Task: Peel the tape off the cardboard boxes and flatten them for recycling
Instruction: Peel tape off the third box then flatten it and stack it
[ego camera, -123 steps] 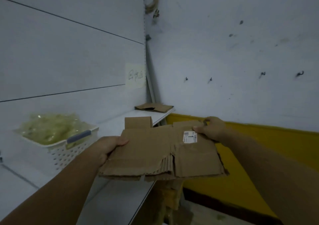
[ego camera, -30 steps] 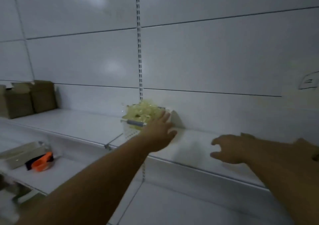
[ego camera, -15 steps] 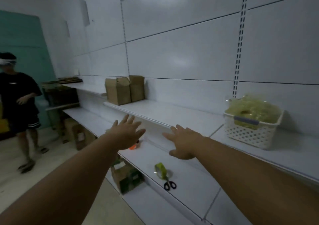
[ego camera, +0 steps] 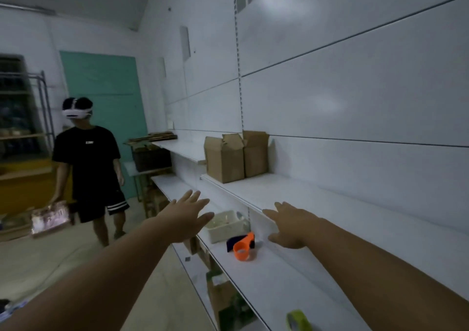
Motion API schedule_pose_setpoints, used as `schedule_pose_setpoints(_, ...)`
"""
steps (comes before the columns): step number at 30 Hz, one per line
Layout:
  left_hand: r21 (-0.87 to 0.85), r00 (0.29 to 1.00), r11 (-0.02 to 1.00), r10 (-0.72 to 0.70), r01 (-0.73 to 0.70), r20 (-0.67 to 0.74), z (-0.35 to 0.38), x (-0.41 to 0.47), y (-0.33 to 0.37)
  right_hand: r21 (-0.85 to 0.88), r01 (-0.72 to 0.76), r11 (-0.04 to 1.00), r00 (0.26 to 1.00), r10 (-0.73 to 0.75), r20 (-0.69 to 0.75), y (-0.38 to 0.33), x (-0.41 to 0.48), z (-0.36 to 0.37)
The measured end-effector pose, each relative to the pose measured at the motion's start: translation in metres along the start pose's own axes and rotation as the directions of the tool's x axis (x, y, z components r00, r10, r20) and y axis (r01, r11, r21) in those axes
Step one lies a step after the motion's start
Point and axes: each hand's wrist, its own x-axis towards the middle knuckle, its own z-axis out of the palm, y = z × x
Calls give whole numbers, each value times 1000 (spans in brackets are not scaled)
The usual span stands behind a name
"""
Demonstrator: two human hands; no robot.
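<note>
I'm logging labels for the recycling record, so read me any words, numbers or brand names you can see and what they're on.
None can be read.
Black T-shirt: small white chest mark, too blurred.
Two upright cardboard boxes: no print visible.
Small label on the wall: too small to read.

Dim, bluish light; soft glare patches on white wall panels (ego camera: pixel 330 102); wide-angle bending at edges; slight overall blur.

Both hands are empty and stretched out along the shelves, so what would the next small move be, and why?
Probably step forward and reach for the nearer cardboard box. Left hand and right hand are open and empty, and two boxes stand upright, unflattened, on the upper shelf ahead.
</note>
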Motion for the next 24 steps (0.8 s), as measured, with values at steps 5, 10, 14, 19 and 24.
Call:
schedule_pose_setpoints(5, -43, 999, 999, -30, 31, 25, 37, 41, -45, 2, 8, 1000, 1000, -8, 28, 4, 79, 14)
schedule_pose_setpoints(10, -95, 998, 994, -54, 57, 36, 54, 102, -89, -10, 21, 1000, 999, -21, 28, -1, 156, 26)
schedule_pose_setpoints(14, -154, 998, 988, -24, 34, 66, 61, 162, -115, -22, -13, 1000, 999, 14, 41, 2, 214, 26)
schedule_pose_setpoints(19, -427, 988, 900, -24, 88, 154, 73, 239, -124, 16, -11, 1000, 1000, 11, 9, 5, 268, 36)
schedule_pose_setpoints(24, -458, 996, 887, -18, 58, 91, 97, 302, -126, 9, 80, 997, 980, -77, -185, 10, 310, 47)
